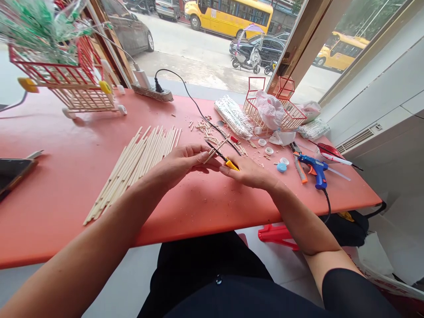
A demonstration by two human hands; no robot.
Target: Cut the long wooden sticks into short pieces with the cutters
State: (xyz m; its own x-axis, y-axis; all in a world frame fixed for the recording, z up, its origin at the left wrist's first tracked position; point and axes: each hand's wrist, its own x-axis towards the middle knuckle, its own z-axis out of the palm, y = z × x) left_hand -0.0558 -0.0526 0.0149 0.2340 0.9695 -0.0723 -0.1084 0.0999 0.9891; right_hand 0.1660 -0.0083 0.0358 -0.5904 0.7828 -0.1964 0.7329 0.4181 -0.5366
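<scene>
Near the center of the frame, a thin wooden stick [221, 146] is held by the left hand [186, 159], and a yellow-handled tool [232, 165] is gripped by the right hand [249, 171]. Left of center, long sticks [139, 161] are spread on the red table [198, 212]. A blue glue gun [316, 168] is laid at right; through the window, a yellow bus [220, 20] is seen at upper center.

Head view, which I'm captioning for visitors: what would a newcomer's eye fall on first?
Probably the yellow bus outside, top centre. On the reddish table, pale sticks lie fanned left of centre, and a blue glue gun sits at right. Between them, the right hand grips a yellow-handled tool.
</scene>
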